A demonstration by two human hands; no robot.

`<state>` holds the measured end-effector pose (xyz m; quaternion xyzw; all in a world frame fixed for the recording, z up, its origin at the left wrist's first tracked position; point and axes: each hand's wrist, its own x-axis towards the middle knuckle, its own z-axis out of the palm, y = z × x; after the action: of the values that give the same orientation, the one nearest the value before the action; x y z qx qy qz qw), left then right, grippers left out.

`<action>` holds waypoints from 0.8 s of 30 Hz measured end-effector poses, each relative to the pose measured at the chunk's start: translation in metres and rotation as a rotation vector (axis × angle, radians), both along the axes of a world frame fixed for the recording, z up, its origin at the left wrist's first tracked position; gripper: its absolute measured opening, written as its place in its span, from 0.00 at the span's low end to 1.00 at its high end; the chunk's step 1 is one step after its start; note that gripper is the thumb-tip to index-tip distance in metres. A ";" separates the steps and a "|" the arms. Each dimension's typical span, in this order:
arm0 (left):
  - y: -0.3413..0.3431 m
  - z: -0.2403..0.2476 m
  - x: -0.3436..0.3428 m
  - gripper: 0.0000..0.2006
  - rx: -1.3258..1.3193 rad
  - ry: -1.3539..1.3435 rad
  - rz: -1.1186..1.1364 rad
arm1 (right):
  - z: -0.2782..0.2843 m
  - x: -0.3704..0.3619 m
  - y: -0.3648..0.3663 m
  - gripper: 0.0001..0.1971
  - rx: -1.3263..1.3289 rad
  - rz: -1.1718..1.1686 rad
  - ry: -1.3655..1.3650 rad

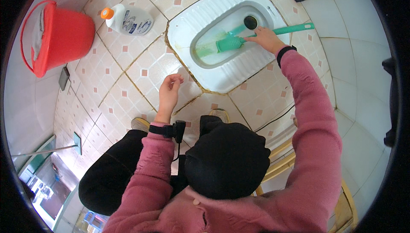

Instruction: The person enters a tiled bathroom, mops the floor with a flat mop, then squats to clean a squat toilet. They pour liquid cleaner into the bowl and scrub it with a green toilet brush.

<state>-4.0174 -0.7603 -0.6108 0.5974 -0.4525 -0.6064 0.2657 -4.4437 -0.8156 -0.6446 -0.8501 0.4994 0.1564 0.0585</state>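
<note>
Had the green brush (230,44) angled inside the white squat pan (256,68), head toward the left end, handle (294,29) running out past the right rim. Held by the right hand (267,40), fingers wrapped around the handle close to the neck. Couldn't confirm bristle pressure on the porcelain from this angle. Carried nothing in the left hand (170,88); had fingers loosely curled, hanging over tiles (106,79) just outside the near rim.

Saw yellow-green streaks (204,50) beside the brush head. Judged best handled with short, firm strokes there, then longer passes toward the dark drain hole (250,22). Rated the choked-up grip good for pressure and control, likely short on reach; probably called for sliding back along the handle at the far corners. Needed a low handle angle to avoid flicking liquid. Also looked worth keeping the left sleeve and black wrist unit (179,131) out of splash range.

Noted white orange-capped bottle (134,20) left of the pan, red bucket (70,36) farther left.
</note>
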 end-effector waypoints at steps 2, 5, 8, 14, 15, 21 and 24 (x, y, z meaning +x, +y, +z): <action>-0.001 -0.002 -0.001 0.08 -0.008 0.024 -0.012 | -0.003 0.007 0.003 0.20 0.033 0.067 -0.091; -0.001 -0.003 -0.004 0.08 0.011 0.007 -0.024 | -0.017 0.040 0.005 0.20 -0.011 0.106 -0.202; -0.004 -0.002 -0.005 0.08 -0.001 0.007 -0.045 | -0.029 0.065 0.001 0.19 -0.050 0.093 -0.259; -0.010 0.001 0.006 0.08 -0.015 0.003 -0.021 | -0.011 0.012 -0.018 0.19 -0.024 0.044 -0.110; -0.011 0.001 0.008 0.08 -0.008 -0.002 -0.011 | -0.007 0.003 -0.019 0.19 -0.029 0.014 -0.051; -0.008 -0.003 0.003 0.07 0.002 0.015 -0.002 | -0.020 0.044 -0.008 0.20 -0.039 0.073 -0.195; -0.007 -0.003 -0.003 0.09 0.028 0.015 -0.038 | -0.033 0.071 -0.009 0.20 -0.079 0.064 -0.245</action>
<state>-4.0206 -0.7675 -0.6136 0.5879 -0.4529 -0.6222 0.2492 -4.3725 -0.8249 -0.6772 -0.8800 0.4669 0.0334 0.0807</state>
